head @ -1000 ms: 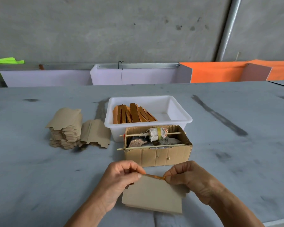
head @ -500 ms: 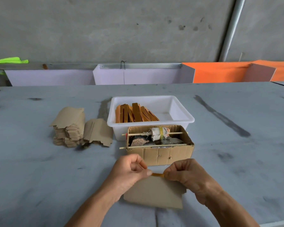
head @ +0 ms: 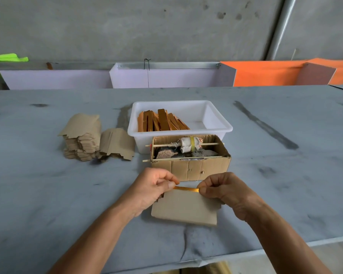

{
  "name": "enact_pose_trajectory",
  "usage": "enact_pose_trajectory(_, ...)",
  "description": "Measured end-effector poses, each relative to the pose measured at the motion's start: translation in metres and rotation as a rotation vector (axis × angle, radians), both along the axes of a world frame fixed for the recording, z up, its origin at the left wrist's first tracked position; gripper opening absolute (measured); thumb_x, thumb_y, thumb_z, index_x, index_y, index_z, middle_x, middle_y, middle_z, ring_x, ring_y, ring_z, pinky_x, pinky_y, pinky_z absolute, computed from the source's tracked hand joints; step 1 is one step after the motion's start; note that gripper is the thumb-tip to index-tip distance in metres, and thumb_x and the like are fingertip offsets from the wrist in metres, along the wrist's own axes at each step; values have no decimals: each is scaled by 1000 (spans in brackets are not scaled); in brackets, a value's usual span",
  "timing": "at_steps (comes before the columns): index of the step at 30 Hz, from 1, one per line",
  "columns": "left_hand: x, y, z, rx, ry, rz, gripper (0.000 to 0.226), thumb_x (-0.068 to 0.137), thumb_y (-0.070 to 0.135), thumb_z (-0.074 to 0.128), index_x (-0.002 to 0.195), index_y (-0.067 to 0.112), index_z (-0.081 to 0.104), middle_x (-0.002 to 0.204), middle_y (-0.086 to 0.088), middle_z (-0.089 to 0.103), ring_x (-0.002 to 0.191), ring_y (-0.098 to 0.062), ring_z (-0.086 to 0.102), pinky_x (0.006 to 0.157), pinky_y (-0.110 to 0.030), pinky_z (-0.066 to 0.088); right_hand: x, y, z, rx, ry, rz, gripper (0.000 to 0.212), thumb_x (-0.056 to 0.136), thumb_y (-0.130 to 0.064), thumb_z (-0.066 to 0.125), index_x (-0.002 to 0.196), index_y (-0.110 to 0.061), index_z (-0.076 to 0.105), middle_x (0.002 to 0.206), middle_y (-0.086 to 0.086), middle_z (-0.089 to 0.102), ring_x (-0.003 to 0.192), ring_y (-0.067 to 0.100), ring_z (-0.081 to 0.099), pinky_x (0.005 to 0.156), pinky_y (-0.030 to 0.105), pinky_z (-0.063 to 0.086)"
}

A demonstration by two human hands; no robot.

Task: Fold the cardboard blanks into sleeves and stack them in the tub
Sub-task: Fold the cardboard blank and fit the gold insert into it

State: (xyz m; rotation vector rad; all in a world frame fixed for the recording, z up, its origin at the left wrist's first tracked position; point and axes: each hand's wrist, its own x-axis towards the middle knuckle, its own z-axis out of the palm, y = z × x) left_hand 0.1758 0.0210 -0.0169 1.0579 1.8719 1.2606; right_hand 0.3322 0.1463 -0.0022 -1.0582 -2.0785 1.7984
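The cardboard blank (head: 186,207) is looking light and easily creased; the left hand (head: 152,189) and right hand (head: 225,189) are pinching its far folded edge.

On the grey table (head: 48,194) both hands work on one cardboard blank (head: 186,207). The left hand (head: 152,188) and the right hand (head: 224,190) each pinch one end of its top edge, where an orange strip shows. Just behind them stands an open brown box (head: 190,169) with two thin sticks across it. Behind the box, touching it, is the white tub (head: 218,123) with orange-brown sleeves (head: 162,121) leaning inside. To the left lies a pile of flat blanks (head: 81,143).
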Motion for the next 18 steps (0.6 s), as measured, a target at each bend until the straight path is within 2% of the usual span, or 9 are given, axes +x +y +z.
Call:
enact_pose_trajectory(3,7,4,-1,32,-4,26,17,91,8,58,81,18,68,64,5,59,55,-2,43,49,-8,34,-1,0,-3,27,-7,-23,26,86,0,62,64,-12,68,57,-4,62,54,5,50,44,12,37)
enact_pose_trajectory(5,10,9,1,38,7,30,7,85,11,68,78,14,68,61,7,60,56,-1,49,53,-9,39,-2,1,-4,53,-2,-27,27,86,0,63,63,-13,68,53,-6,61,49,2,49,41,11,36)
enact_pose_trajectory(7,11,11,4,32,-7,22,7,80,7,72,76,11,67,58,6,60,54,0,53,53,-9,42,-3,1,-2,66,22,-8,28,85,1,62,62,-12,67,47,-9,58,41,-2,47,40,11,35)
enact_pose_trajectory(9,11,11,5,31,-41,17,12,81,1,69,76,11,66,54,5,57,47,4,49,48,-6,37,-4,1,1,68,35,5,26,85,3,62,63,-11,68,45,-9,57,39,-2,46,39,13,35)
enact_pose_trajectory(12,10,9,5,47,-105,43,17,85,-4,62,82,12,66,45,11,51,41,5,42,45,-5,33,0,3,1,-36,98,-42,23,82,6,64,68,-10,72,57,-3,65,52,7,54,49,19,42)
enact_pose_trajectory(15,9,4,3,46,-147,79,19,87,-3,60,86,14,68,58,4,58,45,3,40,44,-8,32,8,5,-5,-210,204,-144,23,83,8,61,82,-10,75,77,6,68,72,19,57,70,28,50)
enact_pose_trajectory(18,5,-2,2,48,-160,134,21,87,-2,60,84,16,69,67,1,64,52,-3,41,44,-9,31,18,6,-12,-277,325,-149,28,91,5,51,102,-9,72,78,7,62,64,15,59,59,24,53)
